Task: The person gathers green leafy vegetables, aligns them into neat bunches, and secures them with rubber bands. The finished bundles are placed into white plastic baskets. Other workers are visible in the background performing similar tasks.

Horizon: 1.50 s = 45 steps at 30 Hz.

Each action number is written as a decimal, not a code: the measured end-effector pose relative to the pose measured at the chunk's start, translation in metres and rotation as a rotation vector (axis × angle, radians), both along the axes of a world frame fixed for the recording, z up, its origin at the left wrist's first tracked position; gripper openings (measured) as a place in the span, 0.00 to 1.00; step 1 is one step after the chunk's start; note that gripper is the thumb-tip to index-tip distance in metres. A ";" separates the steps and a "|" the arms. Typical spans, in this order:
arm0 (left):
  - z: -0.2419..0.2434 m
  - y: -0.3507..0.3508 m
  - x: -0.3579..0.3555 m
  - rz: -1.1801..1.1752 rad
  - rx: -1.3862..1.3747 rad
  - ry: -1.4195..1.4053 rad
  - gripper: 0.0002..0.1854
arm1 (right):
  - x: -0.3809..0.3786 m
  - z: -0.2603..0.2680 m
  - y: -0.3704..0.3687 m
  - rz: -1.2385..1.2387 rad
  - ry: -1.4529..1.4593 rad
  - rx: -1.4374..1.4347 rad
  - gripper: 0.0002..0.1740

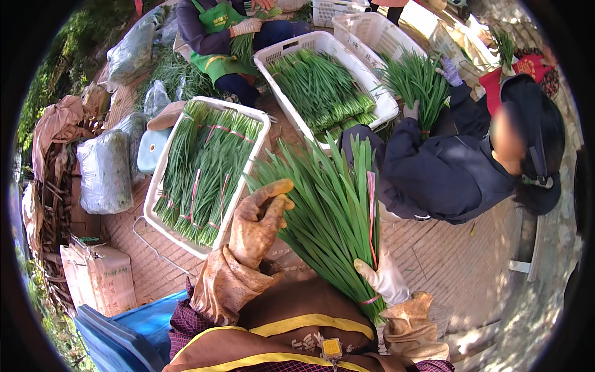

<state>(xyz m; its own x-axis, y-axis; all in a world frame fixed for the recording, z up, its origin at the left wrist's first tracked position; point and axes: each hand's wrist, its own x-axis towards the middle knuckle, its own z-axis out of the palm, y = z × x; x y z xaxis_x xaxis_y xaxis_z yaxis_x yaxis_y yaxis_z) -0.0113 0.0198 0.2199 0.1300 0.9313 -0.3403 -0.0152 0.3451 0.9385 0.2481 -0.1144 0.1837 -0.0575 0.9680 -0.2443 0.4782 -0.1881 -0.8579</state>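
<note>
A large bundle of green garlic chives (332, 214) slants up and away from my lap. A pink tie circles its lower end, and a long pink strip lies along its right side. My right hand (386, 279), in a white glove, grips the bundle's right side near that tie. My left hand (262, 218) wears a stained tan glove and is raised beside the leaves. Its fingers are bent and slightly apart, with nothing visible in them. Just beyond it stands a white plastic crate (151, 197) holding several tied chive bundles (209, 162).
A second white crate (297, 109) of chives stands ahead, with another crate (372, 30) behind. One co-worker (441, 172) holds chives at right; another person (214, 42) sits ahead. Wrapped bags (106, 172), a light-blue stool seat (153, 151) and a blue plastic object (135, 325) are leftward.
</note>
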 end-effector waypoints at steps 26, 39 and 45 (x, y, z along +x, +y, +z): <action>-0.072 0.005 0.020 0.200 0.099 -0.141 0.11 | -0.006 0.003 -0.011 -0.024 0.072 0.020 0.47; -0.053 0.022 -0.034 0.167 0.200 0.006 0.19 | 0.006 -0.013 -0.014 -0.109 0.127 -0.127 0.43; -0.024 -0.044 0.054 -0.815 0.886 0.805 0.27 | -0.002 -0.013 -0.009 -0.228 0.205 -0.066 0.26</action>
